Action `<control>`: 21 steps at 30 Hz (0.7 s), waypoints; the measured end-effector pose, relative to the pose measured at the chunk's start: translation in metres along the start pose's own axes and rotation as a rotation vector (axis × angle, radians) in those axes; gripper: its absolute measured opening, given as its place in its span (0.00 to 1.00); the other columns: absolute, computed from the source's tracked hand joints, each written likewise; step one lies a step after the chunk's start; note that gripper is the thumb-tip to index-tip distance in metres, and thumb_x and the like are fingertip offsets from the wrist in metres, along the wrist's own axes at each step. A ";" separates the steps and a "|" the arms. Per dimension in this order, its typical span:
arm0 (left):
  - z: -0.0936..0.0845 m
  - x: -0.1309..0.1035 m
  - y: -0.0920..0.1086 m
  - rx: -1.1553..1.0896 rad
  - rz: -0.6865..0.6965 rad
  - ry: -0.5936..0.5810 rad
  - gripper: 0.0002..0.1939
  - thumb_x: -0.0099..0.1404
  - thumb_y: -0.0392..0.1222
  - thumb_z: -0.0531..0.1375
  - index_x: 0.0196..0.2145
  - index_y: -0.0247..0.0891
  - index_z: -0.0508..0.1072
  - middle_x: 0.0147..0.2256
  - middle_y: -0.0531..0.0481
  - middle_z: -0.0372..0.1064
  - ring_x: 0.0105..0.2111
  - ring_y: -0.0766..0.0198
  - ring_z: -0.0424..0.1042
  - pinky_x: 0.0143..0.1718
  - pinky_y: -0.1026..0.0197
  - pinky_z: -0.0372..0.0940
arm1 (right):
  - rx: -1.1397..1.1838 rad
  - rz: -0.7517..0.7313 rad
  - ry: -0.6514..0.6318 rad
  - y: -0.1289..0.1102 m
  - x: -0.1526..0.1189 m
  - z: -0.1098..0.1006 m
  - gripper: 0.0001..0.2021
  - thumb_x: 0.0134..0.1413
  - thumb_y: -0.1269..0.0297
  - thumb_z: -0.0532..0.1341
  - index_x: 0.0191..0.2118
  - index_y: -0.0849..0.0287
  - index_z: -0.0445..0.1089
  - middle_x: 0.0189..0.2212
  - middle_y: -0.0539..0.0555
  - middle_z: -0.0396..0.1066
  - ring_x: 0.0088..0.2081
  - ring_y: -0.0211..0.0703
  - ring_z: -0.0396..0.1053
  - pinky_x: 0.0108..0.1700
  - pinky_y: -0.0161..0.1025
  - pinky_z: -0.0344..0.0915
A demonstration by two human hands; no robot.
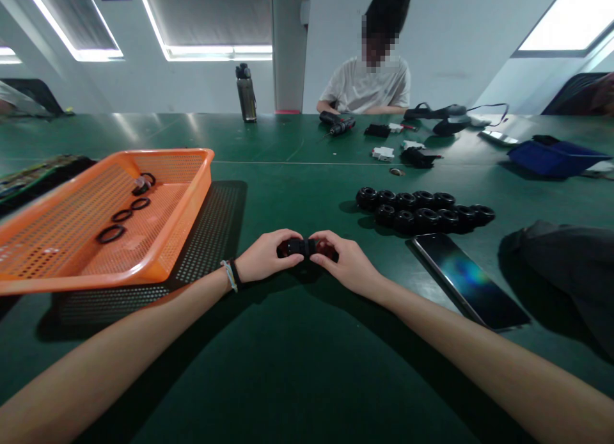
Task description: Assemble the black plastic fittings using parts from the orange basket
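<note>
Just above the green table, my left hand (268, 255) and my right hand (345, 261) face each other. Between their fingertips is a small black part (301, 247), gripped from both sides; its exact kind is hard to make out. Thumbs and fingers of both hands are closed on it, hiding its ends. To the right, several glossy black ring-shaped parts (426, 219) stand in two rows. On the left, an orange basket (192, 220) holds several thin black rings (122, 215) and a small clear-and-black piece (141, 186).
A phone (467, 281) and dark cloth (570, 271) lie at right. Farther back are a blue bin (559, 156), a power drill (337, 123), white connectors (382, 153) and a bottle (246, 93). Across the table sits a person (367, 86).
</note>
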State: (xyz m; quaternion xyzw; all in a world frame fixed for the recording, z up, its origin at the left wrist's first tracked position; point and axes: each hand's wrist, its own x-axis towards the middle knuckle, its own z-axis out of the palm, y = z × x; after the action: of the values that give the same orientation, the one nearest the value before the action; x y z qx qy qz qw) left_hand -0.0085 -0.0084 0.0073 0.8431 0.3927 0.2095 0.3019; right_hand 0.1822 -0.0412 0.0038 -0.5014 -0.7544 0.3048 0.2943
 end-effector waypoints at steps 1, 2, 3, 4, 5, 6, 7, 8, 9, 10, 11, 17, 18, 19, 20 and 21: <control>0.000 0.000 0.000 -0.001 0.001 -0.001 0.15 0.58 0.42 0.58 0.42 0.33 0.69 0.40 0.45 0.70 0.37 0.60 0.69 0.39 0.59 0.64 | -0.004 0.003 -0.001 0.000 0.000 0.000 0.09 0.51 0.69 0.58 0.41 0.58 0.65 0.29 0.50 0.71 0.30 0.39 0.68 0.34 0.39 0.63; 0.000 0.000 0.000 -0.001 0.000 -0.002 0.15 0.58 0.42 0.58 0.42 0.33 0.69 0.40 0.45 0.70 0.37 0.60 0.69 0.40 0.59 0.64 | -0.009 0.007 -0.002 0.000 0.000 0.000 0.09 0.51 0.69 0.58 0.41 0.59 0.65 0.29 0.50 0.71 0.30 0.39 0.68 0.34 0.39 0.63; 0.000 0.000 0.000 -0.003 -0.002 -0.001 0.15 0.58 0.42 0.58 0.42 0.33 0.69 0.40 0.45 0.70 0.37 0.60 0.69 0.40 0.59 0.64 | -0.013 0.011 -0.002 -0.001 0.000 0.000 0.09 0.51 0.69 0.58 0.41 0.59 0.65 0.29 0.50 0.71 0.30 0.39 0.68 0.34 0.39 0.63; 0.000 0.000 0.000 -0.004 -0.002 0.001 0.15 0.57 0.42 0.58 0.42 0.33 0.69 0.39 0.45 0.70 0.37 0.60 0.69 0.40 0.59 0.63 | -0.015 0.014 -0.002 -0.001 0.001 0.000 0.09 0.51 0.69 0.58 0.41 0.59 0.65 0.29 0.50 0.71 0.30 0.39 0.68 0.34 0.39 0.63; 0.000 0.000 0.000 -0.005 -0.002 0.003 0.16 0.57 0.42 0.58 0.42 0.33 0.69 0.39 0.45 0.70 0.37 0.60 0.69 0.40 0.59 0.63 | -0.015 0.015 -0.001 0.000 0.001 0.001 0.09 0.51 0.69 0.58 0.41 0.59 0.65 0.28 0.50 0.71 0.30 0.39 0.68 0.34 0.39 0.63; 0.000 0.000 0.000 -0.006 -0.001 0.003 0.16 0.57 0.42 0.58 0.42 0.33 0.69 0.39 0.45 0.70 0.37 0.60 0.68 0.40 0.59 0.63 | -0.014 0.015 0.001 0.000 0.001 0.001 0.09 0.51 0.69 0.58 0.41 0.59 0.65 0.28 0.50 0.71 0.30 0.39 0.68 0.34 0.39 0.63; 0.000 0.000 0.000 -0.007 0.001 0.004 0.16 0.57 0.42 0.58 0.42 0.33 0.69 0.39 0.45 0.70 0.37 0.60 0.68 0.40 0.59 0.63 | -0.010 0.013 0.000 0.000 0.001 0.001 0.09 0.51 0.69 0.58 0.41 0.59 0.65 0.28 0.50 0.71 0.30 0.39 0.68 0.34 0.39 0.63; 0.000 0.000 0.000 -0.008 0.003 0.003 0.16 0.58 0.42 0.58 0.42 0.33 0.69 0.39 0.45 0.70 0.37 0.60 0.68 0.40 0.59 0.63 | -0.003 0.011 -0.001 0.000 0.001 0.001 0.09 0.51 0.69 0.58 0.41 0.59 0.65 0.29 0.50 0.71 0.30 0.39 0.68 0.34 0.39 0.63; 0.000 0.000 0.000 -0.008 0.004 0.003 0.16 0.58 0.42 0.58 0.42 0.32 0.69 0.39 0.45 0.70 0.37 0.60 0.68 0.40 0.59 0.63 | 0.004 0.008 -0.001 0.000 0.001 0.001 0.09 0.51 0.69 0.58 0.41 0.59 0.65 0.29 0.50 0.71 0.30 0.39 0.68 0.35 0.39 0.63; 0.000 0.000 0.000 -0.008 0.004 0.003 0.16 0.58 0.42 0.58 0.42 0.32 0.69 0.39 0.45 0.70 0.37 0.61 0.68 0.39 0.59 0.63 | 0.010 0.006 -0.001 0.000 0.001 0.001 0.09 0.52 0.69 0.58 0.41 0.59 0.65 0.29 0.50 0.71 0.30 0.39 0.68 0.35 0.39 0.63; 0.000 0.000 0.000 -0.009 0.002 0.002 0.16 0.58 0.42 0.58 0.43 0.32 0.69 0.39 0.45 0.70 0.37 0.61 0.68 0.39 0.59 0.63 | 0.016 0.006 -0.002 0.000 0.001 0.001 0.09 0.52 0.69 0.58 0.41 0.59 0.65 0.29 0.50 0.71 0.30 0.39 0.68 0.35 0.39 0.63; 0.000 0.000 0.000 -0.011 -0.001 -0.006 0.16 0.58 0.43 0.58 0.42 0.33 0.69 0.40 0.45 0.70 0.37 0.61 0.68 0.38 0.60 0.63 | 0.004 0.015 -0.009 -0.002 0.000 0.000 0.09 0.52 0.69 0.58 0.41 0.59 0.65 0.29 0.50 0.71 0.30 0.39 0.68 0.34 0.39 0.63; 0.000 0.000 0.000 -0.009 0.001 -0.005 0.16 0.58 0.43 0.58 0.42 0.33 0.69 0.40 0.45 0.70 0.37 0.61 0.68 0.39 0.60 0.63 | 0.003 0.013 -0.009 -0.002 0.000 0.000 0.09 0.52 0.69 0.58 0.41 0.59 0.65 0.30 0.50 0.71 0.31 0.39 0.68 0.35 0.39 0.63; 0.000 0.000 0.000 -0.007 0.001 -0.003 0.15 0.58 0.42 0.58 0.42 0.33 0.69 0.40 0.45 0.70 0.37 0.61 0.68 0.38 0.60 0.63 | 0.005 0.010 -0.009 -0.002 0.000 0.000 0.08 0.52 0.69 0.58 0.41 0.59 0.65 0.30 0.50 0.71 0.31 0.39 0.68 0.35 0.39 0.63; 0.000 0.000 0.001 -0.006 0.000 -0.002 0.15 0.58 0.42 0.58 0.42 0.33 0.69 0.39 0.46 0.70 0.37 0.61 0.68 0.38 0.60 0.63 | 0.008 0.007 -0.009 -0.001 0.000 0.000 0.08 0.52 0.68 0.58 0.40 0.59 0.65 0.30 0.50 0.71 0.31 0.39 0.68 0.35 0.39 0.63; 0.000 0.000 0.001 -0.003 -0.002 0.000 0.15 0.58 0.42 0.58 0.42 0.34 0.69 0.39 0.46 0.70 0.37 0.61 0.68 0.38 0.60 0.63 | 0.011 0.005 -0.008 -0.001 0.000 0.000 0.08 0.52 0.68 0.58 0.40 0.59 0.65 0.30 0.50 0.71 0.31 0.39 0.68 0.35 0.39 0.63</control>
State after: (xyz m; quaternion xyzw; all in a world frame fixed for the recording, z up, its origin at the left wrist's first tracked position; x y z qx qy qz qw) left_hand -0.0078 -0.0087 0.0079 0.8422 0.3932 0.2099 0.3034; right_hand 0.1816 -0.0413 0.0043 -0.5005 -0.7526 0.3116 0.2933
